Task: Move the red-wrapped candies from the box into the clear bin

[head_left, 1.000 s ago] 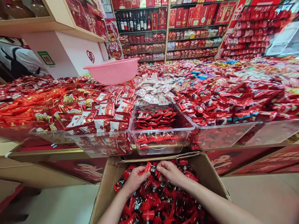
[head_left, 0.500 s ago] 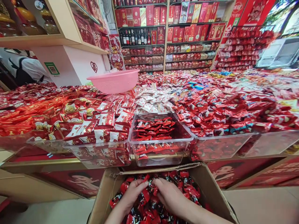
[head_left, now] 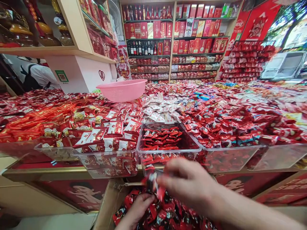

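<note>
My right hand [head_left: 192, 183], blurred by motion, is raised above the front edge of an open cardboard box [head_left: 109, 199]. At its thumb and fingertips is a blurred red-and-black wrapped candy [head_left: 153, 183]. My left hand [head_left: 139, 209] is lower, inside the box, its thumb and fingers drawn together just under that candy. What its fingertips hold, if anything, I cannot make out. Around both hands lie many red-and-black wrapped candies [head_left: 165, 217]. Directly behind the box stands a clear plastic bin [head_left: 168, 151], partly filled with flat red packets [head_left: 163, 139].
Clear bins heaped with red-and-white packets [head_left: 114, 127] and red packets [head_left: 223, 124] flank the middle bin. White packets [head_left: 160, 108] lie behind it, beside a pink plastic basket [head_left: 122, 91]. A cabinet [head_left: 72, 48] overhangs at left; shelves [head_left: 171, 41] stand behind. A person [head_left: 43, 75] is at far left.
My right hand has risen and come forward from the box, with a wrapped candy at its fingertips. My left hand stays low in the box. The view has tilted up slightly.
</note>
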A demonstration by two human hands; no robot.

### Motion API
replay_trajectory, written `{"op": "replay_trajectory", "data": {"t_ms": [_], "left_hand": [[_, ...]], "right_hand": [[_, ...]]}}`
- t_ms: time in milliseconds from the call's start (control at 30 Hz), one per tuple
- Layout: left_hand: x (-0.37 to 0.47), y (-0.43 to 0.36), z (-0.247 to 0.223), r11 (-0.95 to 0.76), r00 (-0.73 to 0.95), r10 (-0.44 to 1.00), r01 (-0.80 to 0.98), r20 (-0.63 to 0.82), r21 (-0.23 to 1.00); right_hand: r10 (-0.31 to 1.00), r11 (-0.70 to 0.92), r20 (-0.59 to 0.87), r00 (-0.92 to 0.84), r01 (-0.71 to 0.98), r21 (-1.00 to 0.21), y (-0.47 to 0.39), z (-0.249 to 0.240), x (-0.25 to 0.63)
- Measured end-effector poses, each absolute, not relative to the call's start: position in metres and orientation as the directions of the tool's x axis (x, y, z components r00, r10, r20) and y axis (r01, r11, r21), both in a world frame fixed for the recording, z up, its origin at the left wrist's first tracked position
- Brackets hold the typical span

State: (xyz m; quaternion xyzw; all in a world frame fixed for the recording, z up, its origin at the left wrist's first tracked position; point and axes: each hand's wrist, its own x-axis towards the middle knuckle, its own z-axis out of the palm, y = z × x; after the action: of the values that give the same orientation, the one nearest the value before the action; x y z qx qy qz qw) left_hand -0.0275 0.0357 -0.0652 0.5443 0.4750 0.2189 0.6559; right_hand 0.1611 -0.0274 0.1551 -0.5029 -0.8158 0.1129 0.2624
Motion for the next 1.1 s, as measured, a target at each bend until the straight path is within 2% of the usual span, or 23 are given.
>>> {"op": "replay_trajectory", "data": {"t_ms": [133, 233, 333, 433, 700, 1100], "left_hand": [[-0.028, 0.035, -0.066, 0.273, 0.452, 0.81, 0.274, -0.374, 0.922], [-0.03, 0.034, -0.067, 0.262, 0.442, 0.817, 0.29, -0.371, 0.921], [-0.032, 0.034, -0.067, 0.25, 0.437, 0.822, 0.301, -0.366, 0.92], [-0.031, 0.034, -0.067, 0.236, 0.439, 0.824, 0.309, -0.358, 0.922], [-0.027, 0.034, -0.071, 0.214, 0.457, 0.818, 0.321, -0.349, 0.923], [-0.028, 0.033, -0.071, 0.205, 0.472, 0.811, 0.326, -0.347, 0.923]], "right_hand": [[0.81, 0.485, 0.46, -0.364, 0.857, -0.176, 0.045, 0.189, 0.173], [0.813, 0.437, 0.388, -0.434, 0.896, 0.086, 0.097, 0.188, 0.17], [0.844, 0.425, 0.26, -0.47, 0.88, 0.211, 0.124, 0.177, 0.166], [0.871, 0.391, 0.218, -0.441, 0.89, 0.236, 0.131, 0.166, 0.165], [0.885, 0.384, 0.2, -0.421, 0.901, 0.201, 0.133, 0.153, 0.167], [0.873, 0.388, 0.249, -0.419, 0.907, 0.165, 0.135, 0.15, 0.17]]}}
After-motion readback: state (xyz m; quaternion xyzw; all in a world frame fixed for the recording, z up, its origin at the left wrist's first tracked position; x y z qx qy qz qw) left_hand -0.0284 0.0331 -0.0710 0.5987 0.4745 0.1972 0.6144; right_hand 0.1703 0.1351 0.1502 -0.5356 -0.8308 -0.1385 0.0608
